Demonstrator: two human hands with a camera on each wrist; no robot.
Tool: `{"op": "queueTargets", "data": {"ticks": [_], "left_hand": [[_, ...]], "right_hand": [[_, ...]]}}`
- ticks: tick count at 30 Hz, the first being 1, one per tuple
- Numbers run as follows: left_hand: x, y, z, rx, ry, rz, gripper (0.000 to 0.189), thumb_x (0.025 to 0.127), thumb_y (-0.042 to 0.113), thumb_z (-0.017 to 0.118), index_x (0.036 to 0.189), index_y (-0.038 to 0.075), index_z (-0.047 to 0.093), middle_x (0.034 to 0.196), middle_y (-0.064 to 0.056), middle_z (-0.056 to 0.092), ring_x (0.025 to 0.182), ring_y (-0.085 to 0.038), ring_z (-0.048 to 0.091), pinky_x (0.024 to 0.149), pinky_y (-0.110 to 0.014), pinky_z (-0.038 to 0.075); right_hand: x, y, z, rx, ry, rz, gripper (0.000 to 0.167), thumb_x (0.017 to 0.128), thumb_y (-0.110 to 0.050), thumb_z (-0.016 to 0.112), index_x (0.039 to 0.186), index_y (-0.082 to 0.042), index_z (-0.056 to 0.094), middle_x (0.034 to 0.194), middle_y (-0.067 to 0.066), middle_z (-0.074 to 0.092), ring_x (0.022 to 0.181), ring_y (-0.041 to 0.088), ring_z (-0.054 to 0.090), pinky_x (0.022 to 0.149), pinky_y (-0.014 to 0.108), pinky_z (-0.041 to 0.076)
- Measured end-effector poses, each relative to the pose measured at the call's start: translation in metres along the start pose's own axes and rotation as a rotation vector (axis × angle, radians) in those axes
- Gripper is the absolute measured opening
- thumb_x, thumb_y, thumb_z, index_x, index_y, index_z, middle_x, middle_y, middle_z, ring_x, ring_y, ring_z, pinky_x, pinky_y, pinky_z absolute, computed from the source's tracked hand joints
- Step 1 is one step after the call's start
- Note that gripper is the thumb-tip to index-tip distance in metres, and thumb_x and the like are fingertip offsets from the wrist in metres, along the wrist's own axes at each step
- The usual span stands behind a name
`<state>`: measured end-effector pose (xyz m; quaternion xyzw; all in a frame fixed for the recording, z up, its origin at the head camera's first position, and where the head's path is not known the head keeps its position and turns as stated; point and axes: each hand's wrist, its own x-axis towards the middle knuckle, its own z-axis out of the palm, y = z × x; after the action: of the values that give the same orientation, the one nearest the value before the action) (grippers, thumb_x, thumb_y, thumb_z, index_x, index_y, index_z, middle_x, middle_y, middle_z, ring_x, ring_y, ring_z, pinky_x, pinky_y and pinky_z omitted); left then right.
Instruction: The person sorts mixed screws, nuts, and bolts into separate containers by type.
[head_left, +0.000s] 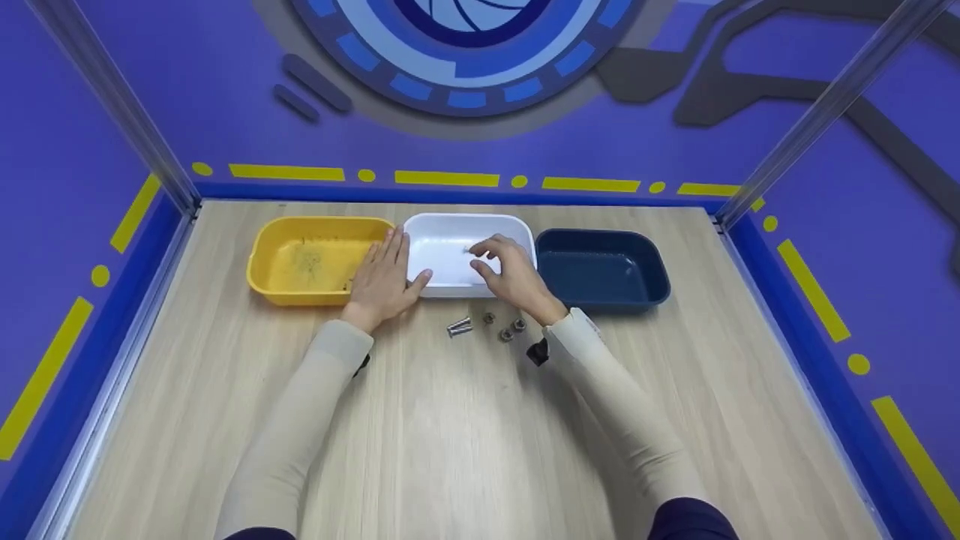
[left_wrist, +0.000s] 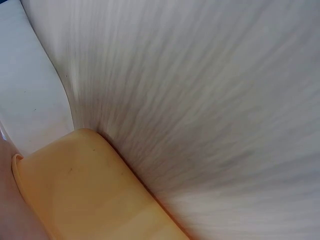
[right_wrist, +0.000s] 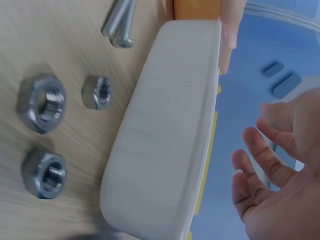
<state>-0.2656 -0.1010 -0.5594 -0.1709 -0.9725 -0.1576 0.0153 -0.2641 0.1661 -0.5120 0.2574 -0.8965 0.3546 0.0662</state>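
Observation:
My left hand (head_left: 382,281) lies with straight fingers over the adjoining rims of a yellow bin (head_left: 324,298) and a white bin (head_left: 450,291). Above the white bin, my right hand (head_left: 510,274) has its fingers bent and spread, with a gap between thumb and index finger. In the right wrist view no object shows between the fingers (right_wrist: 270,162). A tiny shiny thing (head_left: 466,250) appears by the fingertips, too small to identify. On the table in front lie two bolts (head_left: 459,326) and three hex nuts, one nut (right_wrist: 42,103) larger than another nut (right_wrist: 97,92).
A dark blue bin (head_left: 604,270) stands right of the white one, all in a row near the back wall (head_left: 450,150). Small dark bits lie inside the yellow bin. Side panels (head_left: 825,300) border the wooden table (head_left: 450,450).

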Motion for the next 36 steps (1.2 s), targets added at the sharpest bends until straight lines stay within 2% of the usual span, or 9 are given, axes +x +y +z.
{"op": "queueTargets", "data": {"ticks": [6, 14, 24, 30, 36], "left_hand": [[-0.001, 0.002, -0.002, 0.009, -0.003, 0.0, 0.091, 0.11, 0.061, 0.034, 0.169, -0.004, 0.012, 0.179, -0.021, 0.01, 0.167, -0.034, 0.008, 0.138, -0.05, 0.008], [0.001, 0.0, -0.001, 0.016, -0.001, 0.006, 0.091, 0.11, 0.062, 0.032, 0.169, -0.004, 0.012, 0.179, -0.021, 0.009, 0.167, -0.035, 0.007, 0.137, -0.051, 0.009], [0.0, 0.001, -0.003, 0.003, -0.001, 0.012, 0.092, 0.11, 0.062, 0.033, 0.168, -0.005, 0.013, 0.179, -0.022, 0.01, 0.167, -0.035, 0.008, 0.137, -0.051, 0.01], [0.001, 0.0, -0.004, 0.022, -0.015, 0.005, 0.091, 0.11, 0.062, 0.032, 0.169, -0.005, 0.011, 0.179, -0.022, 0.01, 0.167, -0.034, 0.007, 0.137, -0.05, 0.011], [-0.001, -0.001, -0.002, 0.012, 0.003, 0.008, 0.09, 0.11, 0.061, 0.033, 0.168, -0.006, 0.014, 0.178, -0.023, 0.012, 0.167, -0.036, 0.009, 0.137, -0.05, 0.01]], "right_hand": [[-0.015, -0.004, 0.003, -0.003, -0.019, -0.021, 0.023, 0.105, -0.014, 0.07, 0.122, 0.001, 0.075, 0.118, 0.014, 0.074, 0.11, 0.035, 0.068, 0.097, 0.048, 0.057], [-0.032, -0.006, 0.013, 0.014, -0.066, 0.004, 0.022, 0.105, -0.018, 0.071, 0.12, -0.004, 0.076, 0.117, 0.011, 0.074, 0.113, 0.028, 0.067, 0.101, 0.046, 0.056], [-0.048, -0.005, 0.024, -0.03, 0.058, -0.067, 0.012, 0.101, -0.013, 0.075, 0.109, -0.006, 0.078, 0.11, 0.007, 0.074, 0.105, 0.028, 0.063, 0.094, 0.045, 0.053], [-0.055, -0.003, 0.029, -0.039, 0.048, -0.07, 0.011, 0.1, -0.014, 0.075, 0.109, -0.008, 0.079, 0.107, 0.005, 0.075, 0.103, 0.027, 0.065, 0.093, 0.046, 0.054], [-0.062, 0.0, 0.037, -0.021, 0.023, -0.06, 0.012, 0.098, -0.01, 0.077, 0.107, -0.003, 0.079, 0.102, 0.006, 0.075, 0.096, 0.027, 0.066, 0.086, 0.045, 0.054]]}}
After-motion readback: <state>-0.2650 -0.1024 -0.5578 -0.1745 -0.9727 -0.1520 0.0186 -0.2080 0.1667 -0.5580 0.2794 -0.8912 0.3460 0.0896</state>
